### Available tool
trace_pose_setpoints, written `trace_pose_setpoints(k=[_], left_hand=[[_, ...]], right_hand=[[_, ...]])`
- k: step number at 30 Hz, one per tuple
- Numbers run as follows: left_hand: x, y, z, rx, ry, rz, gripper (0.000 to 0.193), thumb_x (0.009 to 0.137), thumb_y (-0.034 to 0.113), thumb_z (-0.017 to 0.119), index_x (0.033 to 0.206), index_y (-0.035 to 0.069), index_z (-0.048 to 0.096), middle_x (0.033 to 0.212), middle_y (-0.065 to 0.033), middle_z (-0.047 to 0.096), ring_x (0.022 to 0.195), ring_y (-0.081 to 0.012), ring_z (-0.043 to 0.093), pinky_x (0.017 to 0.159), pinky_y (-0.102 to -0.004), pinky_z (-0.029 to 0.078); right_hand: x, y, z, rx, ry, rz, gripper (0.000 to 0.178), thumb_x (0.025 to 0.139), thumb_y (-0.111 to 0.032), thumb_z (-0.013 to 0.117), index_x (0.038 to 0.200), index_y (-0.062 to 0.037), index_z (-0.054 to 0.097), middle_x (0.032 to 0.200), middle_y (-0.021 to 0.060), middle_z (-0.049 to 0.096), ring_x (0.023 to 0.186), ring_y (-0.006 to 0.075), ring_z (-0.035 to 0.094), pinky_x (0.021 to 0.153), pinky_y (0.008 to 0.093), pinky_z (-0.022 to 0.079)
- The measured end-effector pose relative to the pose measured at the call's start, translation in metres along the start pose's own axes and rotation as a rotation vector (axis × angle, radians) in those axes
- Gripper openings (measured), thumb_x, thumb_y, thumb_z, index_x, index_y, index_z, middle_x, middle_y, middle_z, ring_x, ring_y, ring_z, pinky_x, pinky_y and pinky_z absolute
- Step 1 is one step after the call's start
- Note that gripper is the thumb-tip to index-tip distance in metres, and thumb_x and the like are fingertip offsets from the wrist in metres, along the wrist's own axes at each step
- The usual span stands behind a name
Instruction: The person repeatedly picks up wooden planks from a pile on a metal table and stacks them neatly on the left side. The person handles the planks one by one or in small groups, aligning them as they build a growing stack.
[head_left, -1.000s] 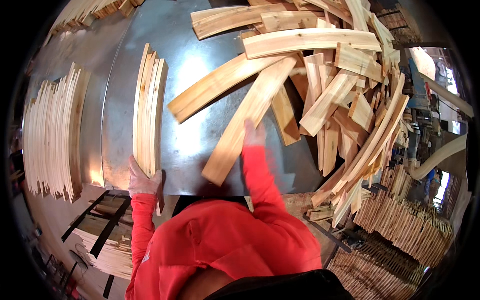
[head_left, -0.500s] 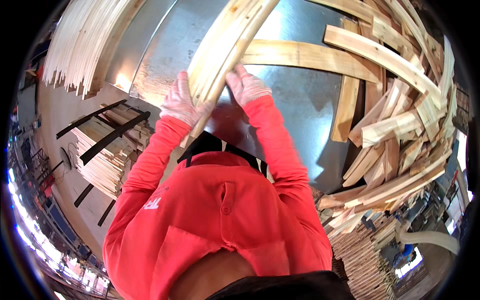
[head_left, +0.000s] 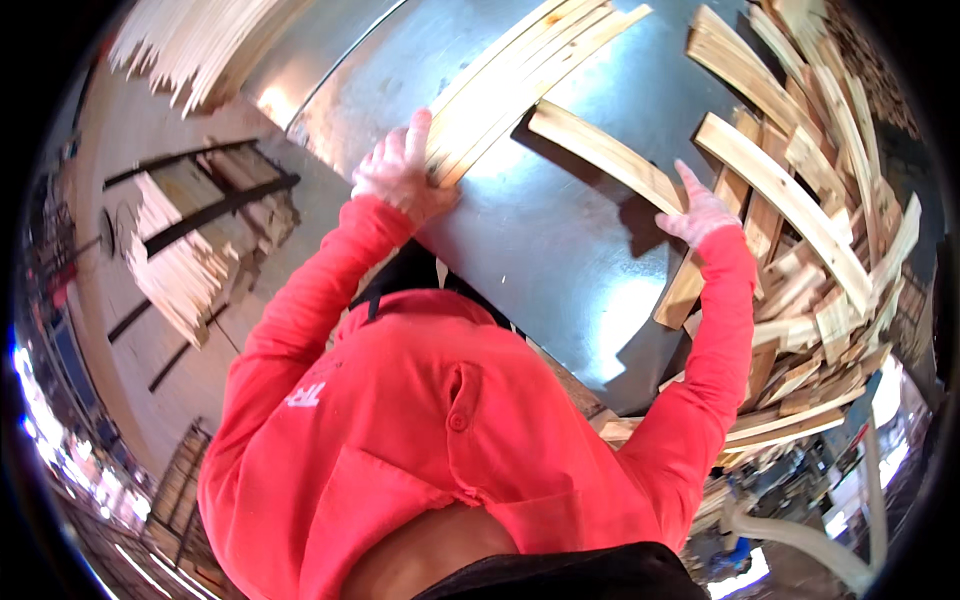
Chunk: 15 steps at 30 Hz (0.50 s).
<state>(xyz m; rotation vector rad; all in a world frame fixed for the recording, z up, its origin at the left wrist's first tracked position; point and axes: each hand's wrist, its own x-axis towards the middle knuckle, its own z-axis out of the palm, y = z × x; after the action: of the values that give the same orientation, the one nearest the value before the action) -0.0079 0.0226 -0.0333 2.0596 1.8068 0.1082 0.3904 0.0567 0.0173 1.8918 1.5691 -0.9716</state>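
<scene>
Centrally, a grey sheet-metal tabletop [head_left: 560, 250] carries the work. The gloved left hand [head_left: 400, 170], fingers curled with the forefinger raised, presses against the near end of a neat bundle of pale, curved wooden slats [head_left: 530, 70] lying on the metal and running up toward the upper rim. The gloved right hand [head_left: 700, 212], fingers loosely spread, touches the lower end of a single pale curved wooden slat [head_left: 600, 150] resting just right of the bundle. A loose heap of mixed wooden offcuts [head_left: 810, 220] crowds the table's right side. Stacked pale slats [head_left: 180, 270] sit on a rack by the floor at left.
</scene>
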Motion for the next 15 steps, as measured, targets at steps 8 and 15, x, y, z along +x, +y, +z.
trace_pose_setpoints(k=[8, 15], left_hand=[[0.004, -0.008, -0.011, -0.009, -0.069, -0.103, 0.087, 0.066, 0.040, 0.076, 0.139, 0.020, 0.032, 0.118, -0.0171, 0.055, 0.108, -0.0388, 0.056, 0.089, -0.0513, 0.046], [0.005, -0.001, -0.016, -0.025, -0.016, -0.009, 0.085, 0.073, 0.034, 0.074, 0.141, 0.004, 0.033, 0.114, -0.0243, 0.058, 0.099, -0.0422, 0.060, 0.083, -0.0488, 0.051]], right_hand=[[-0.010, 0.075, -0.011, 0.668, 0.115, -0.320, 0.085, 0.075, -0.028, 0.074, 0.145, -0.0028, 0.033, 0.131, 0.0156, 0.053, 0.120, 0.0291, 0.051, 0.104, 0.0364, 0.038], [-0.001, -0.046, 0.008, 1.968, 0.275, -0.409, 0.080, 0.083, -0.032, 0.069, 0.143, 0.0037, 0.030, 0.140, 0.0186, 0.043, 0.129, 0.0300, 0.043, 0.111, 0.0385, 0.032]])
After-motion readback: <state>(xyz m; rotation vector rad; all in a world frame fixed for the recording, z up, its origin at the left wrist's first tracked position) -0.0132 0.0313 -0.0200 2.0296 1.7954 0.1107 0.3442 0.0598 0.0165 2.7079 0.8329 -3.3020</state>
